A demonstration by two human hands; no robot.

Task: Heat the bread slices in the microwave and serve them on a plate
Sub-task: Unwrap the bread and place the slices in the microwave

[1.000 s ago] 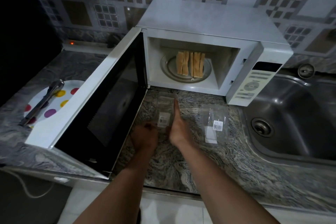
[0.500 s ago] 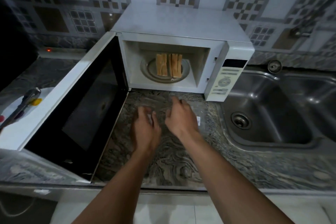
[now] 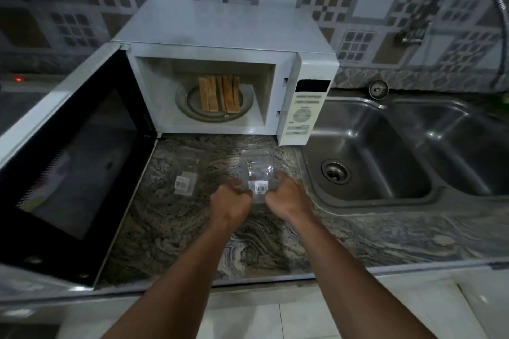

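A grey and brown veined stone countertop (image 3: 176,231) is seen carrying everything here. A white boxy microwave oven (image 3: 220,27) is being borne at its back edge, with the dark-windowed door swung open to the left over the stone. Two clear plastic bags with white barcode labels are lying flat on the surface in front of the oven: one (image 3: 185,179) nearer the door, the other (image 3: 257,173) just beside the sink. A stainless steel double-bowl sink (image 3: 407,201) is set into the counter on the right.
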